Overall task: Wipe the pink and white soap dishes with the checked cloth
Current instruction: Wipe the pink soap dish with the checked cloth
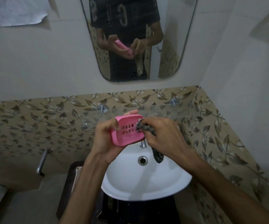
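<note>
My left hand [105, 139] grips the pink soap dish [127, 136] from the left, thumb inside its rim, holding it tilted above the white basin [146, 180]. The dish has a slotted bottom. My right hand [161, 136] grips the checked cloth [146, 128] and presses a bunched part of it into the right end of the dish. The rest of the cloth hangs down [158, 156] over the basin. I see no white soap dish for certain.
A glass shelf [171, 110] on metal pegs runs behind the hands. The tap [143, 144] stands under the dish, the drain [142, 160] below it. A mirror [138, 38] hangs above. A metal handle [41, 162] sticks out at left.
</note>
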